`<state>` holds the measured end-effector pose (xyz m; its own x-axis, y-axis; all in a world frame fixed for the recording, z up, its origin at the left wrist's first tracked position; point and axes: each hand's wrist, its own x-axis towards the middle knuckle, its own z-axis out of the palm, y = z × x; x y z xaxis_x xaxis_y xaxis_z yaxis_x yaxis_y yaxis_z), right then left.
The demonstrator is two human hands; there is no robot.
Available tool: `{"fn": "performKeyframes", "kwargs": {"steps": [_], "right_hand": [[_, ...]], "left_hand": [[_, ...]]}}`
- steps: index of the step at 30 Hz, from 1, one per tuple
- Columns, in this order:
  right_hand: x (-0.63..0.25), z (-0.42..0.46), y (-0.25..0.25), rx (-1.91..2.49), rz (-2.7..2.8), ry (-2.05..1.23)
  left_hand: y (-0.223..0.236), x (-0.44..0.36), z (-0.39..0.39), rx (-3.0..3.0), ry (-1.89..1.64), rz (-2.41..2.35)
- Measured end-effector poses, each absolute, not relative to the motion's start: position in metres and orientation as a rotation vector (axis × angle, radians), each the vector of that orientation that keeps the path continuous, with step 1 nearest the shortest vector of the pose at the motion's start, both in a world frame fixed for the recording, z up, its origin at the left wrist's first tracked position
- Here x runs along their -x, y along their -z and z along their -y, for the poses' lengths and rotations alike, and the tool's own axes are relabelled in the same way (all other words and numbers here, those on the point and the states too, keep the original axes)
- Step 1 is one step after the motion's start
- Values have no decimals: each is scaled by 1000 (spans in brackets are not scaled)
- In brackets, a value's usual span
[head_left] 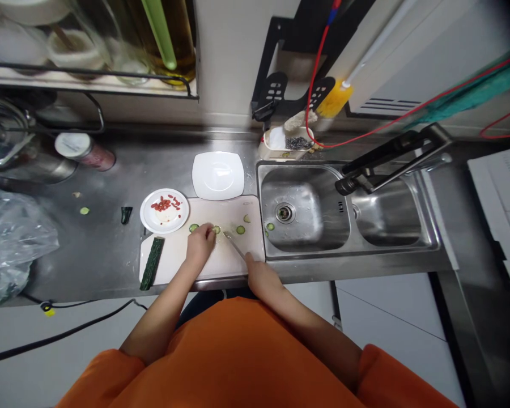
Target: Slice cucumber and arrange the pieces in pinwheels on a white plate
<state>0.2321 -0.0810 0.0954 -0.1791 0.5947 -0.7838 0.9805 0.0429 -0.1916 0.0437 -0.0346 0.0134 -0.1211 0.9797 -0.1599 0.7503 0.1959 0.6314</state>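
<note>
My right hand [262, 277] is closed round the handle of a small knife [235, 245], whose blade slants up and left over the white cutting board [174, 265]. The fingers of my left hand [200, 246] are drawn together at a cucumber slice [216, 229] near the knife tip. Another cucumber slice [194, 228] lies just left of those fingers, partly hidden. Farther right on the board rests a round slice [240, 229], with a smaller piece [247, 218] above it. A length of dark green cucumber [152, 263] lies along the board's left side.
A round plate [145, 220] with red berries overlaps the board's upper left corner. Behind the board stands a square white plate [218, 175]. The sink [306, 226] adjoins on the right, under a black faucet [382, 161]. A cucumber end [126, 215] and plastic bag [15, 243] lie left.
</note>
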Motion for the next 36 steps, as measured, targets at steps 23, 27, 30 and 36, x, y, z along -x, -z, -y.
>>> {"fn": "performKeyframes", "kwargs": {"steps": [23, 27, 30, 36], "right_hand": [[-208, 73, -90, -1549, -1969, 946], [-206, 72, -92, -1548, -1925, 965], [-204, 71, -93, -1552, -1911, 992], [-200, 68, -97, -1575, -1913, 1032]], "left_hand": [[4, -42, 45, -1697, -562, -1889], [2, -42, 44, -1683, -550, -1885], [1, -42, 44, -1682, -555, -1882], [2, -42, 43, -1690, -568, -1886]]}}
